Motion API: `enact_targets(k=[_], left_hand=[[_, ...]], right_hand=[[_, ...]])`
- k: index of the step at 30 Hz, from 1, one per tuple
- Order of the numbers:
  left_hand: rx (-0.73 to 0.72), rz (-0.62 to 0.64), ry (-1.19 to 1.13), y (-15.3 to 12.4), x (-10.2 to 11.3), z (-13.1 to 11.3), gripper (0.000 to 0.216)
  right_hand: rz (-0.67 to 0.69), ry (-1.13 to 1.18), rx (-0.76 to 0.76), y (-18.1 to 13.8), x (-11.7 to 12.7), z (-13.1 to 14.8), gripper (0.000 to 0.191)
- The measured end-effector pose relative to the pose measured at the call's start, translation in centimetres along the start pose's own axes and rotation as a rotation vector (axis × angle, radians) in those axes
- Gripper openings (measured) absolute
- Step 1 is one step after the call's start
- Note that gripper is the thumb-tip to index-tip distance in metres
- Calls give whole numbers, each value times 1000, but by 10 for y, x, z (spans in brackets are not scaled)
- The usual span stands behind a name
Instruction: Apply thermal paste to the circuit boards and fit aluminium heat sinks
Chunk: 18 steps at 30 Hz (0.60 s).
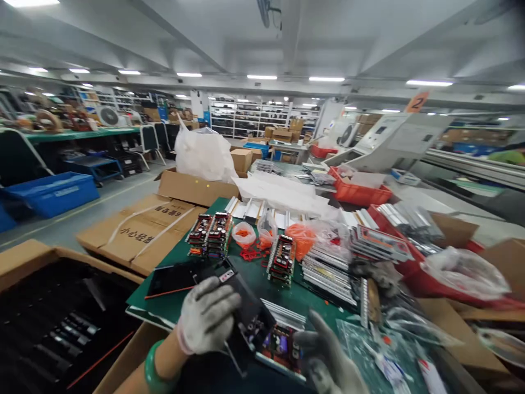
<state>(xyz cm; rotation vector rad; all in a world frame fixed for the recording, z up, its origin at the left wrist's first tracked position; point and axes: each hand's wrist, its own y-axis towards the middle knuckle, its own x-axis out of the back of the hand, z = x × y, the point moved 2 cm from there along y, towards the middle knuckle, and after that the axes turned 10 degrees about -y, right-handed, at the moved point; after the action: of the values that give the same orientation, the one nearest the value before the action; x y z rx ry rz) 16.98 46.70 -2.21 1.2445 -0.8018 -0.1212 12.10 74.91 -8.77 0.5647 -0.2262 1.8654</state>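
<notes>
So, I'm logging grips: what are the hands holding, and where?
Left hand grips the black casing over its top; right hand supports the circuit board end.

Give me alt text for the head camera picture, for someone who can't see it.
Two gloved hands, left hand and right hand, hold a black case and a circuit board over a green mat crowded with circuit boards, bags and cardboard boxes in a factory hall.

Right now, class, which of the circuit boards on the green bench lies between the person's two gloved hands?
The circuit board at the bottom edge, beside the black casing; the other stacks stand farther back, untouched.
</notes>
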Motion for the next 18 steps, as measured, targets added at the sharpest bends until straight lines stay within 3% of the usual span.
enact_targets(k=[4, 7, 9, 11, 13, 15, 18], left_hand=[[-151, -25, -120, 29, -45, -45, 18], [-128, 97, -141, 22, -61, -43, 14], [-12, 171, -179, 8, -63, -31, 22], [213, 168, -285, -8, -60, -15, 65], [423, 177, -452, -23, -57, -4, 98], [533, 254, -584, -34, -56, -1, 103], [523, 412, -634, -43, -62, -5, 99]], right_hand=[[108, 342, -231, 14, -30, 21, 78], [0, 403, -289, 28, -13, 16, 73], [-107, 331, -286, 32, 7, 7, 66], [-122, 160, -300, 31, 21, -3, 60], [-51, 11, -294, 28, 24, -9, 55], [39, -47, -254, 25, 18, -9, 50], [134, -53, -186, 26, 3, -3, 46]])
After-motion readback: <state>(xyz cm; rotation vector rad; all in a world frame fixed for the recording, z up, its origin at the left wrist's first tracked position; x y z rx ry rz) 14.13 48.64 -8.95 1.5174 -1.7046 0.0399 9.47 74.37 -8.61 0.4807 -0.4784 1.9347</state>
